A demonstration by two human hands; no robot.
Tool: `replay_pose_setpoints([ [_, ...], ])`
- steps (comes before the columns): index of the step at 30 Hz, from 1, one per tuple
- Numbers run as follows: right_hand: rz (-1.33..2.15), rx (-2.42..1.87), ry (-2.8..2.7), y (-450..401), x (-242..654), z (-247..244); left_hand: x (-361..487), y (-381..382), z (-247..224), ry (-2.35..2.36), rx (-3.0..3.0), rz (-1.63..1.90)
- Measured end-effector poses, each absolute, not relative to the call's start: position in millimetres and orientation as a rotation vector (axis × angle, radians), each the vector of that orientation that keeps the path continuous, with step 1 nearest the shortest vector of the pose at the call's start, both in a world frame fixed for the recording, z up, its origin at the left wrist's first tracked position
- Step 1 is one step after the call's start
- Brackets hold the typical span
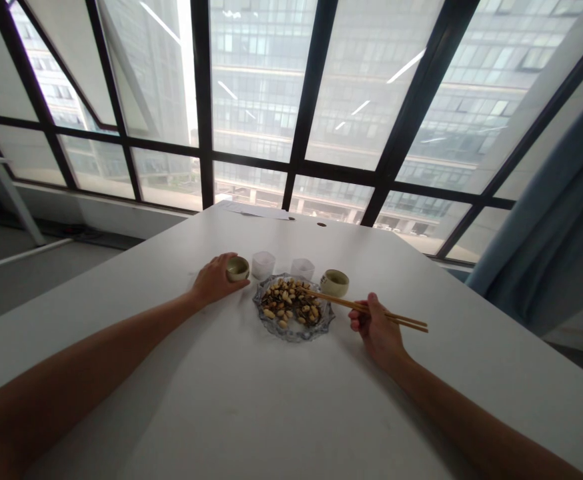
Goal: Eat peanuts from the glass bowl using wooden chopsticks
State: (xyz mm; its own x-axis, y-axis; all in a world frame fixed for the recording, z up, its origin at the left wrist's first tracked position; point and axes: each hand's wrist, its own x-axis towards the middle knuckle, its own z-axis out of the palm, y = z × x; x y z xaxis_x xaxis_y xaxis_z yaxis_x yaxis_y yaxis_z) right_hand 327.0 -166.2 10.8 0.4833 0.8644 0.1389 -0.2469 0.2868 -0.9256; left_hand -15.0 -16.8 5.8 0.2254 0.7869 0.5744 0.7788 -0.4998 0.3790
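My left hand curls around the side of a small greenish ceramic cup standing on the white table. In my right hand is a pair of wooden chopsticks, gripped near the middle. Their tips reach over a clear glass plate with a scalloped rim. A mix of pistachio-like nuts and dark seeds lies on the plate. Whether the tips pinch a nut is too small to tell. A second ceramic cup stands just behind the chopsticks, right of the plate.
Two translucent white cups, one left and one right, stand behind the plate. Papers lie at the far end of the white table. Tall windows rise beyond it. A blue curtain hangs at right.
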Motion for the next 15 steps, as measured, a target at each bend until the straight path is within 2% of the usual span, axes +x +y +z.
replay_pose_setpoints([
  [6, 0.799, -1.019, -0.758, -167.6, 324.4, 13.4, -15.3, -22.0, 14.7, 1.690, 2.267, 1.055],
  [10, 0.744, -1.019, -0.790, -170.4, 319.7, 16.5, -25.5, -10.4, 26.9, 1.731, 2.238, 0.773],
  [15, 0.433, -1.065, -1.273, -185.9, 315.2, 15.3, -21.4, 11.1, 44.8, 1.690, 2.361, 0.674],
])
